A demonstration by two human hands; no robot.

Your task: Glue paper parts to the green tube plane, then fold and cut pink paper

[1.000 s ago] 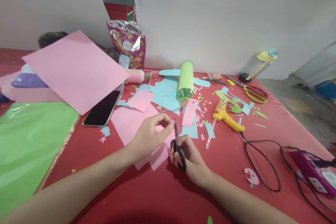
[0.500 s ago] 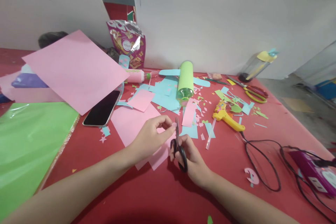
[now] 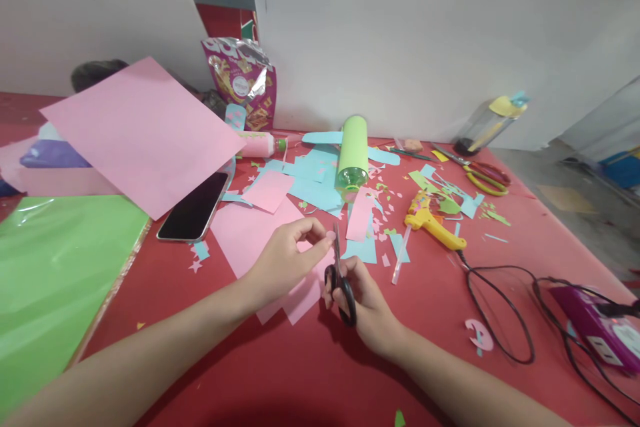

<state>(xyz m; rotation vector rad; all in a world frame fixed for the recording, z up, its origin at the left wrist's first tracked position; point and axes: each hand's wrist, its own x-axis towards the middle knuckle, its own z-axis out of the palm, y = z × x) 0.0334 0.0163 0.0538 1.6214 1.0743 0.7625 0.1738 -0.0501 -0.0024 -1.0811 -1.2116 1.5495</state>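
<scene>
Between thumb and fingertips, my left hand (image 3: 293, 253) pinches a small round piece of pink paper (image 3: 331, 236). My right hand (image 3: 367, 303) grips black-handled scissors (image 3: 345, 297) by their loops, blades pointing away from me and right beside the paper piece. Whether the blades touch its edge is hard to see. Under and behind my hands lie pink paper sheets (image 3: 240, 230). Just beyond is a green paper-wrapped bottle (image 3: 354, 147) on its side, with light-blue paper strips (image 3: 323, 138) sticking out at both sides.
A yellow glue gun (image 3: 435, 230) with a black cord lies to the right, near a purple power strip (image 3: 595, 330). Farther back are red-and-yellow-handled scissors (image 3: 485, 180). On the left are a phone (image 3: 195, 207), a large pink sheet (image 3: 150, 133) and a green plastic-wrapped pack (image 3: 65, 280). Paper scraps lie about.
</scene>
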